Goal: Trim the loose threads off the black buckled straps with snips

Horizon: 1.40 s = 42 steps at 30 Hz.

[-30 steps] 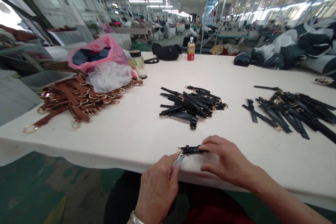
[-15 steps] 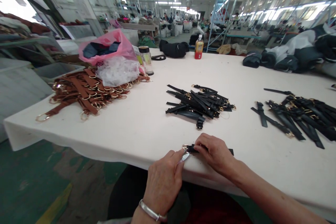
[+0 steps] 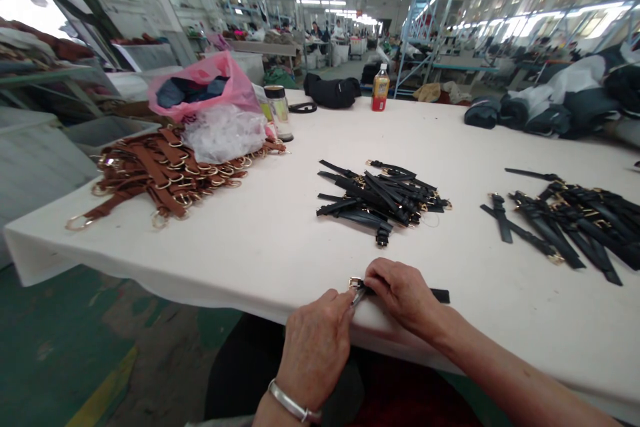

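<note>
At the near table edge lies a short black buckle strap (image 3: 441,295) with a gold buckle (image 3: 355,283) at its left end. My right hand (image 3: 404,292) pinches this strap just right of the buckle and covers its middle. Closed below the buckle, my left hand (image 3: 319,340) holds a small shiny metal blade-like tool (image 3: 358,297); its tip meets the strap beside my right fingertips. Most of the tool is hidden, so its exact kind is unclear. Beyond my hands is a pile of similar black buckle straps (image 3: 385,193).
A second black strap pile (image 3: 575,217) lies at right. Brown straps with gold rings (image 3: 160,180) heap at left beneath clear plastic (image 3: 225,133) and a pink bag (image 3: 235,80). Farther back stand a jar (image 3: 279,113), a drink bottle (image 3: 380,89) and dark rolls (image 3: 545,117).
My right fingers have shifted slightly left along the strap toward the buckle. The blade-like tool has turned and slid in closer under them, and less of it shows.
</note>
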Each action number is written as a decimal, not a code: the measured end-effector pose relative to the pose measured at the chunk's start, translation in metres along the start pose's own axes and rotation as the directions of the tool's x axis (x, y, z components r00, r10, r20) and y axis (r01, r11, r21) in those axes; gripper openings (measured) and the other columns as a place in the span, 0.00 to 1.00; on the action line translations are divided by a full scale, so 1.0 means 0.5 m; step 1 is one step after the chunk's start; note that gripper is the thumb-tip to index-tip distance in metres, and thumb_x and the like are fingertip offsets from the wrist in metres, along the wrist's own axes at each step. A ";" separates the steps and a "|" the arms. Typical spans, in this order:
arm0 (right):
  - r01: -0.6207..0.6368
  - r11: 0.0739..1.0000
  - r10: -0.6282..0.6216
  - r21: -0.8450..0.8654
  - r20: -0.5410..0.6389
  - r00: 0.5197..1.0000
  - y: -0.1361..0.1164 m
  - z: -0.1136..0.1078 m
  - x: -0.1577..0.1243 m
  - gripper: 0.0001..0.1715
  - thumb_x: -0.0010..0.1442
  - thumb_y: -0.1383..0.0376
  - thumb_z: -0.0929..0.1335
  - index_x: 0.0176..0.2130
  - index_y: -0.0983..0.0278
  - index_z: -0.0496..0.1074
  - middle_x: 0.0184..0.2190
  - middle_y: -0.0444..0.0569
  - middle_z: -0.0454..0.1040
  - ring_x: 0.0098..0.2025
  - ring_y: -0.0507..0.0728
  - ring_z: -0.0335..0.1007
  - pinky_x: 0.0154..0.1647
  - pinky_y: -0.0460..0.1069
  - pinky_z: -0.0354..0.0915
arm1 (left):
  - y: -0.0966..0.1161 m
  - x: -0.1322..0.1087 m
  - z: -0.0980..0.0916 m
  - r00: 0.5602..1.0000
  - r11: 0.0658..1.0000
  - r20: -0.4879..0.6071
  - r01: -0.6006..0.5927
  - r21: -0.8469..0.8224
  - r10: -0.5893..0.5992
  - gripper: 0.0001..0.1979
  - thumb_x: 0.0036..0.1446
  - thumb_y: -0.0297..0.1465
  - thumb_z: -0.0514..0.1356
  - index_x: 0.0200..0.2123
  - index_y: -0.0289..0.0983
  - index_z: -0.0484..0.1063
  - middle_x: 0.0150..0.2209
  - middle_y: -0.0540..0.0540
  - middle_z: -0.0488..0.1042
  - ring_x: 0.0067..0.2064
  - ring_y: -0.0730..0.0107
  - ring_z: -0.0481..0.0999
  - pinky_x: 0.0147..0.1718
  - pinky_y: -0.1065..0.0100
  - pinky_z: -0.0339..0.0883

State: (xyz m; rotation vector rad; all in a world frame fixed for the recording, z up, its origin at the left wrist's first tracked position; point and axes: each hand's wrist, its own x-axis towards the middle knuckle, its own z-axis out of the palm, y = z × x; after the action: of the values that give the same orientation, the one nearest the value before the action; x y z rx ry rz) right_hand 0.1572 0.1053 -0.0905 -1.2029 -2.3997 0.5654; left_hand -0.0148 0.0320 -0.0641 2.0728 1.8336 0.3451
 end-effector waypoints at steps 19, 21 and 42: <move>-0.058 0.909 -0.178 0.413 0.509 0.842 -0.026 -0.200 -0.156 0.18 0.53 0.67 0.68 0.45 0.58 0.74 0.39 0.47 0.76 0.38 0.55 0.71 0.38 0.47 0.66 | -0.034 0.009 0.004 0.988 0.921 -0.066 0.104 -0.374 -0.138 0.19 0.56 0.34 0.55 0.52 0.43 0.69 0.50 0.48 0.75 0.50 0.63 0.73 0.50 0.61 0.64; -0.077 0.941 -0.050 0.329 0.360 0.932 -0.010 -0.176 -0.155 0.21 0.54 0.66 0.68 0.49 0.57 0.71 0.45 0.49 0.73 0.44 0.57 0.70 0.45 0.50 0.65 | -0.034 0.020 0.005 0.980 0.905 -0.097 0.120 -0.408 -0.174 0.20 0.55 0.36 0.56 0.51 0.42 0.70 0.50 0.47 0.75 0.50 0.61 0.73 0.51 0.59 0.63; -0.673 0.710 0.331 -0.209 -0.744 0.581 0.328 -0.328 -0.126 0.24 0.55 0.49 0.67 0.46 0.60 0.73 0.42 0.58 0.74 0.41 0.67 0.70 0.36 0.58 0.63 | -0.061 0.069 0.015 0.932 0.782 -0.163 0.165 -0.601 -0.323 0.20 0.51 0.42 0.57 0.44 0.39 0.75 0.41 0.47 0.79 0.44 0.61 0.75 0.47 0.62 0.65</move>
State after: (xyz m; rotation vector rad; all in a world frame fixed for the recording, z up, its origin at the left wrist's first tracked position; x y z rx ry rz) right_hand 0.3839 0.1726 -0.0479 -1.9528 -1.5522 -0.3405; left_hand -0.0347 0.0685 -0.0851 1.3961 1.8059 1.0055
